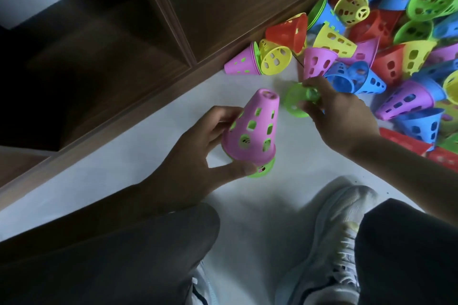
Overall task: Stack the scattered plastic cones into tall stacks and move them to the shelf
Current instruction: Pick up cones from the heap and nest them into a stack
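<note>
While the left hand (198, 156) clasps the pink cone (250, 129) nested over a green one, the right hand (339, 116) pinches a blurred green cone (295, 100) just beside it; judged light, rigid, perforated plastic; best gripped at the wall or rim.

A single head-worn wide-angle view looks steeply down from above the person's own body. It sits close: the left hand (198, 156) and right hand (344, 116) fill the middle of the frame, with the knees and a pale sneaker (334, 242) at the bottom edge. The white floor (124, 156) runs diagonally. The dark wooden shelf (138, 39) takes the upper left, the pile of cones (396, 44) the upper right. Edges bend from lens distortion.
</note>
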Available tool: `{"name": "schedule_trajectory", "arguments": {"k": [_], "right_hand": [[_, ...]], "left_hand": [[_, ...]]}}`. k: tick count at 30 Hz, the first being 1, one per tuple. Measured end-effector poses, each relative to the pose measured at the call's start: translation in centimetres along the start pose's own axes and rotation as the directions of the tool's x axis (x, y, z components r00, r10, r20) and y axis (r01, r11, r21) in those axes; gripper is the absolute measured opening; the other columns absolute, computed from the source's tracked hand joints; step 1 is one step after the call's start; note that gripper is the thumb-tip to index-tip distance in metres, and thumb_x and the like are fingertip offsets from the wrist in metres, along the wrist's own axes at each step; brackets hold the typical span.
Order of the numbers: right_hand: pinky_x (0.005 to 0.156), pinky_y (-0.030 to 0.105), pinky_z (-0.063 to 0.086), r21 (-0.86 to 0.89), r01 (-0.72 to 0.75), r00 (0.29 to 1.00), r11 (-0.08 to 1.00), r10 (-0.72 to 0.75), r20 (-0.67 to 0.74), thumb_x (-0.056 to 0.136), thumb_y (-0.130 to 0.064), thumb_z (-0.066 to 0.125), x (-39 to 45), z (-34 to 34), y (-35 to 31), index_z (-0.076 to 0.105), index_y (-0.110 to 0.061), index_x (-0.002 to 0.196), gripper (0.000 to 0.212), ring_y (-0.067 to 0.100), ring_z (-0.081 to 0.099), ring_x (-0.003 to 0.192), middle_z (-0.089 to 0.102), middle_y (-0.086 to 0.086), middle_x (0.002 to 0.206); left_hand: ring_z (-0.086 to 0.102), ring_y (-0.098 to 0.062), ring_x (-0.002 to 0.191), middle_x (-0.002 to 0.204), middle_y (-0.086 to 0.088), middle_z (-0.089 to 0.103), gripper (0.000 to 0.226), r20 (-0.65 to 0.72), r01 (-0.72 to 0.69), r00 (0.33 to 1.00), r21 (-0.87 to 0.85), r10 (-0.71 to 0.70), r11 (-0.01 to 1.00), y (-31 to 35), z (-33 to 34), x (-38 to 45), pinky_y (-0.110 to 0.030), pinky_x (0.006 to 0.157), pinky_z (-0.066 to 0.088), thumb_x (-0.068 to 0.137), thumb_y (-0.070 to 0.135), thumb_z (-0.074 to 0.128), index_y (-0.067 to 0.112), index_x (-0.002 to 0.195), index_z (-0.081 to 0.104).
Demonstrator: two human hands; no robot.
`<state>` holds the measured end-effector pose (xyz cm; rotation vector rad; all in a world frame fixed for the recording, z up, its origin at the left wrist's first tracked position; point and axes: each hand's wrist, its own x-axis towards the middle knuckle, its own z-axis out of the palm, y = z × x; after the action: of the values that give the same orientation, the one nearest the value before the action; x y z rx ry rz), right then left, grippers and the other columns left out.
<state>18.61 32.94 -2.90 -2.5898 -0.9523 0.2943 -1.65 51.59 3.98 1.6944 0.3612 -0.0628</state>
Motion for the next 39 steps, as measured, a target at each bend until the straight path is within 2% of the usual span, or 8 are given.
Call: {"name": "schedule_trajectory", "arguments": {"k": [4,9,15,21,25,29,35,39], "right_hand": [[0.068,0.047,0.055,0.162,-0.037,0.993,0.986,0.055,-0.106,0.098,-0.042,0.056,-1.0,-0.8,-0.3,0.048,-0.025,0.128,0.035,0.039,0.067,0.079,0.07,0.008,0.079],[0.061,0.03,0.049,0.335,-0.029,0.966,0.942,0.112,-0.233,0.098,-0.047,0.056,-1.5,-2.6,-1.9,0.054,-0.02,0.124,0.038,0.009,0.063,0.056,0.063,-0.008,0.059],[0.053,0.033,0.047,0.58,0.017,0.944,0.814,0.179,-0.278,0.095,-0.054,0.059,-1.7,-5.8,-4.6,0.057,-0.019,0.113,0.039,0.015,0.057,0.047,0.06,-0.002,0.055],[0.045,0.037,0.043,0.7,0.111,0.969,0.706,0.08,-0.235,0.095,-0.042,0.064,-2.9,-7.8,-6.9,0.06,-0.024,0.099,0.019,0.02,0.051,0.044,0.058,0.0,0.055],[0.045,0.033,0.042,0.71,0.132,0.982,0.692,0.005,-0.188,0.093,-0.041,0.065,-3.9,-7.9,-7.8,0.061,-0.025,0.095,0.016,0.013,0.05,0.045,0.06,-0.005,0.059],[0.045,0.043,0.044,0.685,0.134,0.99,0.716,-0.066,-0.124,0.092,-0.047,0.067,-4.8,-7.5,-8.3,0.066,-0.018,0.103,0.031,0.024,0.054,0.049,0.067,0.004,0.068],[0.052,0.04,0.05,0.523,0.152,0.986,0.839,-0.169,-0.015,0.09,-0.05,0.067,-5.2,-6.0,-8.6,0.064,-0.024,0.11,0.033,0.016,0.06,0.056,0.067,-0.002,0.065],[0.054,0.037,0.051,0.454,0.198,0.972,0.869,-0.235,0.024,0.088,-0.059,0.062,-5.5,-4.6,-8.8,0.062,-0.03,0.113,0.038,0.011,0.059,0.057,0.062,-0.013,0.064]], "left_hand": [[0.055,-0.006,0.128,0.13,0.028,0.057,0.069,0.0,-0.052,0.999,0.152,0.052,0.987,-1.4,-0.1,-0.5,-0.017,0.1,0.047,0.071,0.036,0.084,0.039,0.128,0.047],[0.052,0.002,0.126,0.131,0.03,0.054,0.075,0.004,-0.068,0.998,0.298,0.07,0.952,-3.3,0.0,0.0,-0.01,0.099,0.045,0.065,0.053,0.085,0.045,0.128,0.044],[0.052,-0.006,0.12,0.127,0.019,0.055,0.075,0.03,-0.202,0.978,0.407,0.208,0.891,-5.2,0.8,0.6,-0.009,0.095,0.045,0.067,0.043,0.086,0.032,0.13,0.047],[0.051,-0.007,0.121,0.131,0.007,0.059,0.069,0.061,-0.219,0.974,0.483,0.217,0.848,-5.7,0.9,1.0,-0.014,0.098,0.043,0.073,0.034,0.087,0.015,0.132,0.055],[0.048,0.003,0.122,0.131,0.027,0.051,0.068,0.071,-0.219,0.975,0.505,0.212,0.835,-5.9,0.2,1.1,-0.01,0.097,0.042,0.072,0.043,0.088,0.028,0.129,0.053],[0.045,0.015,0.121,0.128,0.047,0.039,0.066,0.044,-0.224,0.972,0.48,0.232,0.848,-5.6,-1.3,0.6,-0.001,0.094,0.035,0.078,0.054,0.076,0.046,0.131,0.037],[0.053,-0.017,0.127,0.132,0.007,0.056,0.058,0.057,-0.141,0.99,0.455,0.129,0.879,-7.0,-4.6,1.1,-0.03,0.104,0.046,0.091,0.061,0.056,0.02,0.133,0.053],[0.053,-0.012,0.126,0.132,0.011,0.059,0.049,0.027,-0.091,0.996,0.435,0.088,0.896,-6.4,-5.3,2.2,-0.03,0.105,0.046,0.09,0.057,0.056,0.029,0.13,0.054]]}}
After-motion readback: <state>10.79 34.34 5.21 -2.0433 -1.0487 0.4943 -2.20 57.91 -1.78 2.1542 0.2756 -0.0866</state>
